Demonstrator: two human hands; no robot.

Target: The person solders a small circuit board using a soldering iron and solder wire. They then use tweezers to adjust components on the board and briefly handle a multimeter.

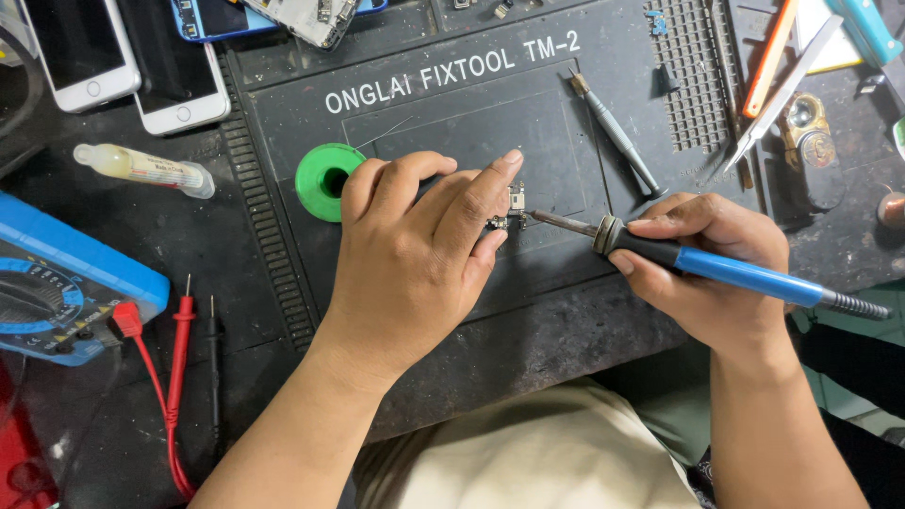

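Observation:
My right hand (718,269) grips a soldering iron (735,273) with a blue handle; its metal tip touches a small electronic part (514,205) lying on the dark work mat (528,113). My left hand (415,254) rests on the mat with its fingers bent, the index fingertip pressing on that small part; a thin solder wire may run under its fingers, but I cannot tell. A green solder spool (325,179) sits just left of my left hand.
A grey screwdriver (617,137) lies on the mat's upper right. Tweezers (782,90) and an orange tool lie farther right. Two white phones (179,66) and a flux syringe (141,168) are upper left. A blue multimeter (57,292) with red and black probes sits at left.

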